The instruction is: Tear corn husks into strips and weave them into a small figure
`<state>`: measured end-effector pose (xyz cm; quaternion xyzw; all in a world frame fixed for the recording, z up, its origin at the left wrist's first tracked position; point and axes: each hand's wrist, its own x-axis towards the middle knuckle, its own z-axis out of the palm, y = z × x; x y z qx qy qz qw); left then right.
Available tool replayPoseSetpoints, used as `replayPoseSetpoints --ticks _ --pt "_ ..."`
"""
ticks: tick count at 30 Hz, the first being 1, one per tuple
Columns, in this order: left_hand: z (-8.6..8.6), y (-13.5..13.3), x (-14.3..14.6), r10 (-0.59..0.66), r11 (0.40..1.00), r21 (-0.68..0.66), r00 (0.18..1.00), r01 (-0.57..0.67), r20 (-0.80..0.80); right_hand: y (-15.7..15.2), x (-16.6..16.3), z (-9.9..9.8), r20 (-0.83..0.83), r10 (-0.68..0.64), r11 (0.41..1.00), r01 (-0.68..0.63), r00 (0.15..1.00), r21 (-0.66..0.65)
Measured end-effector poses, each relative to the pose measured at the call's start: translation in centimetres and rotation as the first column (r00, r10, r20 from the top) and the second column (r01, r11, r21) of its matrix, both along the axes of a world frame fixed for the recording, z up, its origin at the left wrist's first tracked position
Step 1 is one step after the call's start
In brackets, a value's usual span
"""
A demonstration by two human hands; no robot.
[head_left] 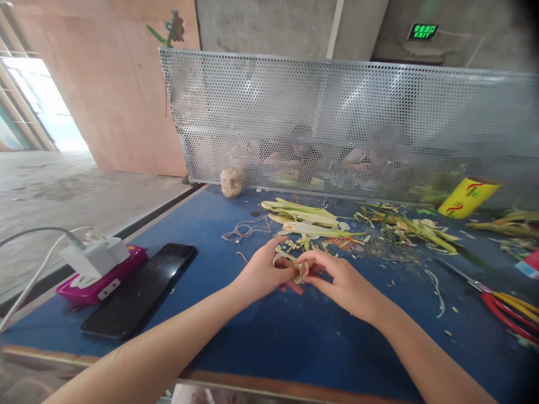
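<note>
A single camera, worn on the person's head, looked forward and down across a blue table from behind its near edge. The left hand and right hand lay close, just below mid-view; the metal screen stood farther off, and floor showed at the left.

Craft workshop, by look: blue worktable strewn with plant scraps, red-handled scissors; perforated metal screen along far edge, people dimly visible behind; bare concrete wall, concrete floor, lit green exit sign.
</note>
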<state>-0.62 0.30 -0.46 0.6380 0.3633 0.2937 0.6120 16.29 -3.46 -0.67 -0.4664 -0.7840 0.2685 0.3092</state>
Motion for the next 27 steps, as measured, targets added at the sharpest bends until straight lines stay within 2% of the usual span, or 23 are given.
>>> replayPoseSetpoints --ticks 8,13,17,21,27 --pt "0.28 -0.3 0.2 0.01 1.0 -0.003 0.999 -0.01 -0.041 -0.36 -0.13 0.27 0.13 -0.012 0.998 0.003 0.991 0.062" --pt "0.22 -0.01 0.21 0.04 0.998 -0.044 0.999 -0.041 -0.008 -0.51 -0.23 0.12 0.183 -0.028 0.989 0.001 0.983 0.147" --pt "0.24 0.16 0.15 0.042 0.999 -0.035 0.999 -0.042 0.012 -0.4 -0.06 0.06 0.12 -0.068 0.973 0.04 0.99 0.225" --pt "0.27 0.07 0.15 0.023 0.999 -0.045 1.0 -0.023 0.011 -0.13 -0.04 0.01 0.053 -0.045 0.949 0.026 0.998 0.314" --pt "0.27 0.01 0.27 0.042 0.996 -0.08 0.999 -0.039 0.033 -0.11 -0.39 -0.06 0.051 -0.018 0.934 -0.001 0.999 0.356"
